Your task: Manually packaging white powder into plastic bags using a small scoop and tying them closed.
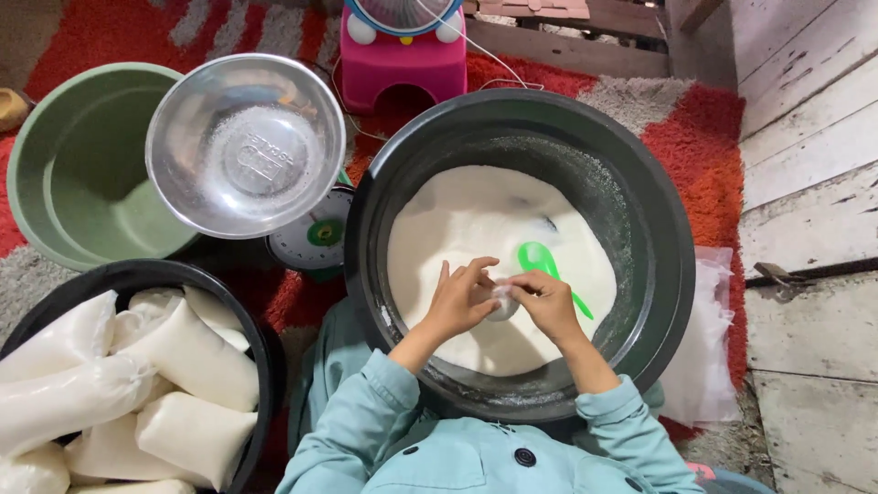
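Both hands sit over the big dark basin [640, 229], which serves as landmark. Left hand [457, 300] and right hand [547, 302] are pinched shut on a small clear plastic bag [501, 300], fingertips meeting at its mouth; the bag is held just above the white granular powder [457, 220] near the basin's centre, so any spill would fall back in. The powder looks fine and dry, with a film of it dusting the basin's inner wall.

A green plastic scoop [541, 263] lies on the powder just beyond the right hand, within reach.

Left of the basin: a shiny metal bowl [245, 144] rests on a dial scale [315, 238], with a residue of powder in its bottom. Further left is a pale green tub [73, 174]. Near-left, a black tub [265, 357] holds plump filled bags [192, 357], soft and pillow-shaped. To the basin's right, a stack of flat clear bags [713, 338] lies on the red rug [695, 137].
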